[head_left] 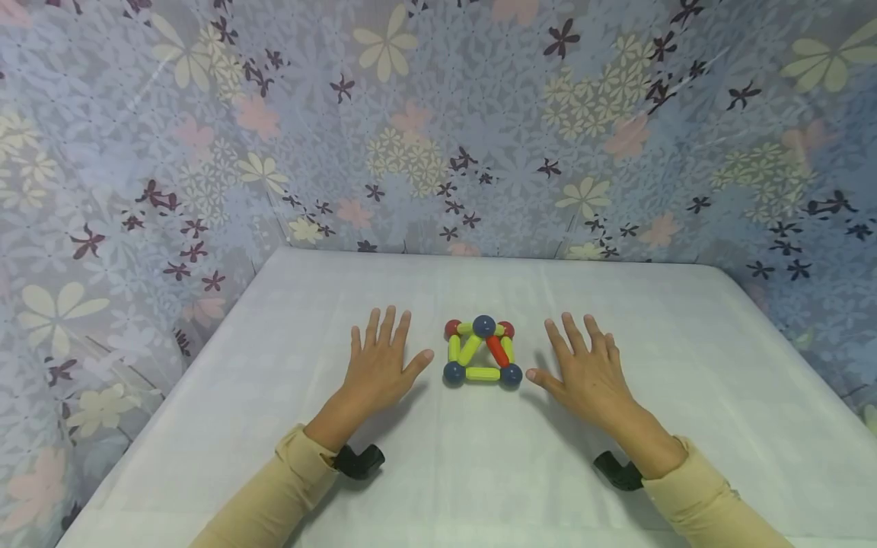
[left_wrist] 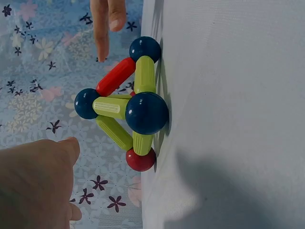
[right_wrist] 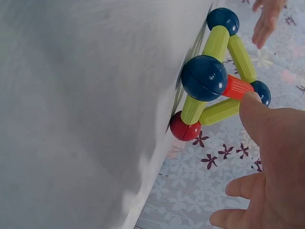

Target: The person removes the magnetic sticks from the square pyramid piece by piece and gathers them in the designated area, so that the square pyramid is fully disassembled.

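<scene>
A small pyramid of magnetic rods and balls (head_left: 470,351) sits on the white-covered table between my two hands. Its top ball (head_left: 483,326) is dark blue, as are the two near base balls; the two far base balls are red. Most rods are yellow-green, while one slanted rod (head_left: 498,351) is red. To the left of the pyramid, my left hand (head_left: 380,367) is spread with straight fingers, holding nothing. On the other side my right hand (head_left: 591,378) is spread likewise, its thumb near a blue base ball (head_left: 510,374). A gap separates each hand from the pyramid.
The white cloth (head_left: 479,457) covers a wide table. Behind it and along the left side hangs a flowered curtain (head_left: 438,137). A black curved piece (head_left: 359,462) is at my left wrist, and a similar black piece (head_left: 618,472) at my right.
</scene>
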The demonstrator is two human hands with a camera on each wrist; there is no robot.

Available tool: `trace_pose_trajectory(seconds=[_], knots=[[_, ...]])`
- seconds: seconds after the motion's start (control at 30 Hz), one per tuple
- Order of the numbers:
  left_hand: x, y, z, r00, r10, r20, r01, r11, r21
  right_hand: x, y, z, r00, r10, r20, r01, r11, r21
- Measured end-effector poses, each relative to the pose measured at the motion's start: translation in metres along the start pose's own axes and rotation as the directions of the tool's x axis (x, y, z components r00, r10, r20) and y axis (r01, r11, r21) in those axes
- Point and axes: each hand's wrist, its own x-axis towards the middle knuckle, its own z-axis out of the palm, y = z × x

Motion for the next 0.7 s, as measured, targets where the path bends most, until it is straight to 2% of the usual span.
trace_pose_trajectory(seconds=[0.3, 0.57, 0.7], knots=[[0.003, 0.001, 0.002, 0.999, 0.028, -0.017, -0.028, 1.0, 0.0, 0.004, -0.001, -0.004, 1.0, -0.015, -0.012, 0.015, 1.0, 0.016], [0.005, 0.009, -0.001, 0.999, 0.048, -0.002, -0.048, 0.999, -0.023, 0.007, -0.007, -0.01, 0.999, -0.042, -0.024, 0.043, 0.998, 0.043], [0.006, 0.013, -0.001, 0.997, 0.07, -0.016, -0.071, 0.997, -0.026, 0.01, -0.011, -0.013, 0.998, -0.055, -0.029, 0.056, 0.997, 0.06]])
